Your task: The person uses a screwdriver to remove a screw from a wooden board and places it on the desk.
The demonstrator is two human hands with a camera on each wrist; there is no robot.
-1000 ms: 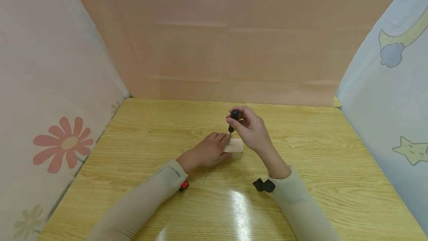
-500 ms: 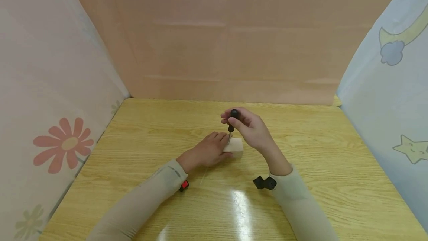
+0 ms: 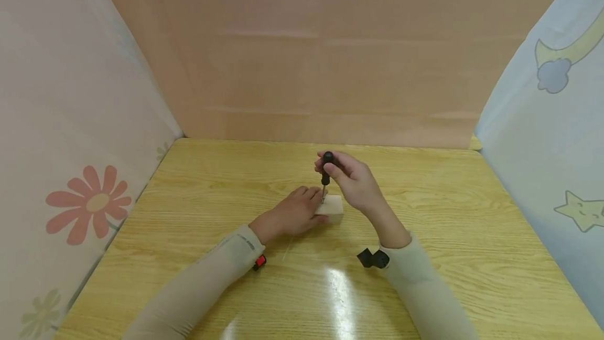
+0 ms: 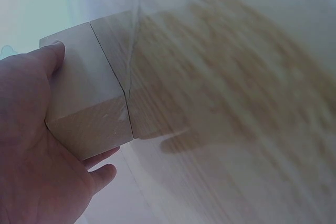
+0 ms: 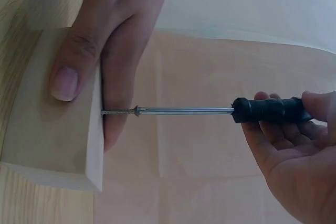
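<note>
A pale wooden block (image 3: 333, 205) lies on the table, and my left hand (image 3: 293, 213) grips it from the left, thumb on the near side. In the right wrist view a screw (image 5: 119, 112) stands upright in the block's top face, much of its thread still showing. The tip of a black-handled screwdriver (image 5: 185, 111) meets the screw head, shaft in line with it. My right hand (image 3: 355, 180) holds the screwdriver's handle between thumb and fingers above the block. In the left wrist view the left thumb (image 4: 56, 56) presses on the block's side.
The wood-grain table (image 3: 226, 172) spreads around both hands. An orange-brown sheet (image 3: 321, 67) rises at the back, with patterned white sheets at left (image 3: 94, 93) and right (image 3: 542, 135). A thin pale strand (image 3: 287, 248) lies near the left wrist.
My right fingers have opened away from the handle and come back round it, shifting slightly. The screwdriver's top leans a little further left. My left hand and the block stay still.
</note>
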